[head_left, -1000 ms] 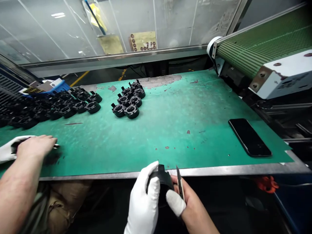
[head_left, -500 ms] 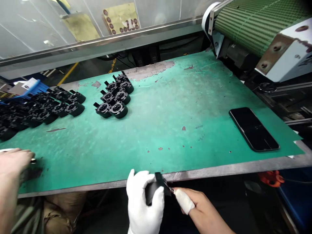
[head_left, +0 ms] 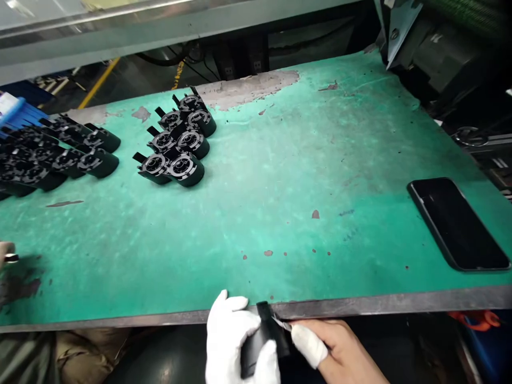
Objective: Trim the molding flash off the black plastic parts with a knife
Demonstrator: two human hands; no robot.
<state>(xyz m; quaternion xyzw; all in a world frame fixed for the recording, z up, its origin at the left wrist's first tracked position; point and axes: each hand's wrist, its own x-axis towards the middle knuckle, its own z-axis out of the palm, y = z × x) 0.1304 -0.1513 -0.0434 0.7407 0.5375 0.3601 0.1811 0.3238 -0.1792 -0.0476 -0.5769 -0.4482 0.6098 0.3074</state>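
Observation:
In a white glove, my left hand [head_left: 230,341] is closed around a black plastic housing [head_left: 256,346] at the table's front edge. A flat black tab on the housing points up toward the table. My right hand [head_left: 320,341], bare apart from a white cover on the thumb, grips a thin metal blade [head_left: 281,323]. The blade's tip lies against the housing beside its tab; the handle is hidden in my fingers.
Several similar black housings [head_left: 184,168] stand grouped on the green table [head_left: 256,213], with a larger group [head_left: 96,160] farther left. A phone [head_left: 460,224] lies at right. A co-worker's hand [head_left: 6,250] shows at the left edge. Conveyor parts [head_left: 432,58] stand at back right.
The view has tipped down and come closer to the table. Both my hands keep their hold on the housing and the blade. The co-worker's hand has mostly left the view at left.

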